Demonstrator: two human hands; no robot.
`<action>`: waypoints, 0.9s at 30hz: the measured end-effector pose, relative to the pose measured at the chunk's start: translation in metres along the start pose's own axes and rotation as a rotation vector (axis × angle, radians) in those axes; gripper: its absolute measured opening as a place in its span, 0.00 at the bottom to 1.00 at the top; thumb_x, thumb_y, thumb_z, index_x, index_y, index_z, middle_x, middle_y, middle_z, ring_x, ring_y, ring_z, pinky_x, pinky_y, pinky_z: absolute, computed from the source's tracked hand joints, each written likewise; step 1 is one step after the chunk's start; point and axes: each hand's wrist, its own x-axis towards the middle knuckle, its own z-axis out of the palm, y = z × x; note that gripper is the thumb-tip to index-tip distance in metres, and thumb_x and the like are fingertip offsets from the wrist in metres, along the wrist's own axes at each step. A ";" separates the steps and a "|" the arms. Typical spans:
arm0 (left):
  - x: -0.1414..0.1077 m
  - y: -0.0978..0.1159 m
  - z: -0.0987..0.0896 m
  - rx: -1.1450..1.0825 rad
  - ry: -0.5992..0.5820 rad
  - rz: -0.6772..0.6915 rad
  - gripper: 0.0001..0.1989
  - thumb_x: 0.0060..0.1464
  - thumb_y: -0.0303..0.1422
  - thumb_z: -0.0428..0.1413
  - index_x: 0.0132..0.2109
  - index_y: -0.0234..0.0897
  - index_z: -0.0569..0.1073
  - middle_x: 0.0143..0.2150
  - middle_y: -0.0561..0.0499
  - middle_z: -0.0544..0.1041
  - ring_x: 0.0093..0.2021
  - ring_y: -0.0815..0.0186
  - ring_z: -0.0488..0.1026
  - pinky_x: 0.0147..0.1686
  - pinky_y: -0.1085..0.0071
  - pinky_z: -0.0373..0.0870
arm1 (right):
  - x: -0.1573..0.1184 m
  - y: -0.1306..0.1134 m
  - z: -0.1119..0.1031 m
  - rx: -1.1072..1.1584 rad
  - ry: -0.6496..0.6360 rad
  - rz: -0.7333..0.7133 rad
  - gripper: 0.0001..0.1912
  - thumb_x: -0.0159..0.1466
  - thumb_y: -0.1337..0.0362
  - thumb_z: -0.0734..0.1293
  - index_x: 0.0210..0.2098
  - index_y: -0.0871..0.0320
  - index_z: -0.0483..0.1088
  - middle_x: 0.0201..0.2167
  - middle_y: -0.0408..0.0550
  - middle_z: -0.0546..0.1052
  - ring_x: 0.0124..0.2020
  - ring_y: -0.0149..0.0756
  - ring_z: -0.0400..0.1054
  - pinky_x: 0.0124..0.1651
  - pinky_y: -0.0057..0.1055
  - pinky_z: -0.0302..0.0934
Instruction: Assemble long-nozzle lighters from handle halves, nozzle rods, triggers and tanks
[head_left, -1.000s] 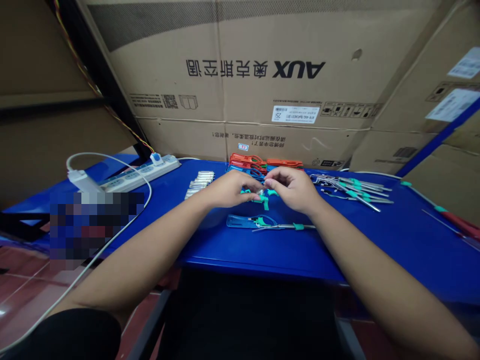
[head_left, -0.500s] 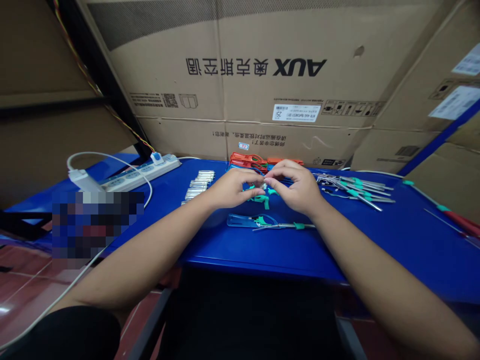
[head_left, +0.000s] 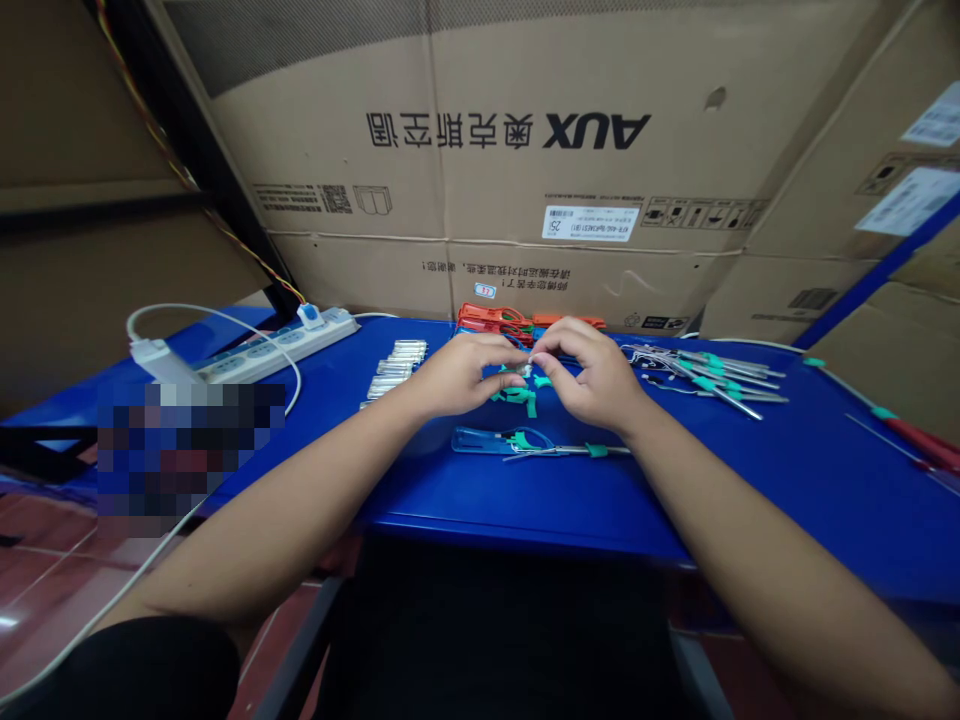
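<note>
Two hands meet, our left hand [head_left: 456,380] and right hand [head_left: 592,382] pinching a tiny pale part [head_left: 526,371] together, just above teal plastic pieces [head_left: 517,397] on the blue surface [head_left: 420,500].

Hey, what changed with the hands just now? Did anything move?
The left hand and right hand lifted only slightly, still pinching the small white piece between them. More of the teal plastic piece shows below them. The blue plastic holder, red-orange clips and metal rods stayed put.
</note>
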 end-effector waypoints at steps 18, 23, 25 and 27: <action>-0.001 0.000 0.001 0.102 0.030 0.004 0.10 0.62 0.33 0.57 0.47 0.36 0.79 0.41 0.46 0.80 0.40 0.64 0.76 0.43 0.67 0.71 | 0.002 -0.003 -0.005 -0.079 -0.113 -0.067 0.05 0.66 0.65 0.63 0.34 0.56 0.70 0.33 0.49 0.74 0.35 0.39 0.68 0.40 0.36 0.63; -0.003 0.001 0.004 0.107 0.055 -0.004 0.09 0.60 0.28 0.56 0.45 0.36 0.80 0.39 0.47 0.80 0.39 0.65 0.75 0.41 0.69 0.71 | 0.002 -0.002 -0.004 -0.043 -0.131 -0.050 0.05 0.65 0.66 0.63 0.33 0.55 0.71 0.32 0.48 0.75 0.34 0.38 0.69 0.39 0.36 0.62; -0.003 0.000 0.005 0.113 0.068 -0.002 0.09 0.60 0.27 0.56 0.45 0.36 0.80 0.38 0.47 0.80 0.39 0.65 0.75 0.41 0.68 0.71 | 0.001 -0.001 -0.002 -0.016 -0.133 -0.047 0.06 0.65 0.65 0.63 0.33 0.56 0.72 0.32 0.49 0.75 0.34 0.38 0.69 0.39 0.36 0.63; -0.004 -0.001 0.007 0.119 0.072 -0.001 0.09 0.59 0.27 0.56 0.44 0.36 0.80 0.38 0.47 0.80 0.38 0.65 0.75 0.41 0.68 0.71 | 0.000 0.001 0.000 0.005 -0.135 -0.050 0.06 0.65 0.65 0.64 0.33 0.56 0.72 0.31 0.49 0.76 0.33 0.38 0.69 0.39 0.36 0.63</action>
